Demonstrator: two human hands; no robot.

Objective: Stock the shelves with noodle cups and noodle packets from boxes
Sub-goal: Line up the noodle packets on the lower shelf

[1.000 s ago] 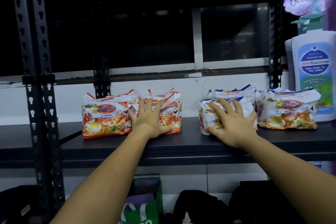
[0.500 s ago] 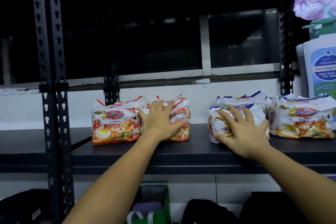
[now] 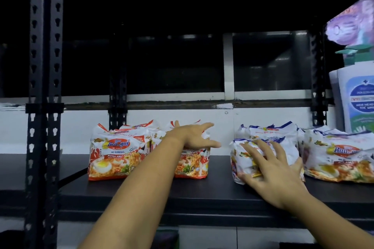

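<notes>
Several noodle multipacks stand on a black shelf (image 3: 202,190). Two red-and-white packs sit on the left: one (image 3: 115,151) stands free, and my left hand (image 3: 192,135) lies across the top front of the other (image 3: 192,166), fingers spread and pointing right. To the right are blue-and-white packs. My right hand (image 3: 271,170) presses flat with straight fingers on the front of the nearest one (image 3: 242,159). Another blue-and-white pack (image 3: 275,129) stands behind it, and one more (image 3: 340,155) is at the far right.
Black slotted uprights (image 3: 43,107) rise at the left, with more uprights at the back (image 3: 318,87). A large white pump bottle (image 3: 356,97) stands at the shelf's right end. A white wall and dark window panes lie behind. Bare shelf surface lies left of the red packs.
My left hand has turned from flat on the red pack's front to lying across its top, fingers pointing right. My right hand stays on the blue-and-white pack. The camera has moved closer.
</notes>
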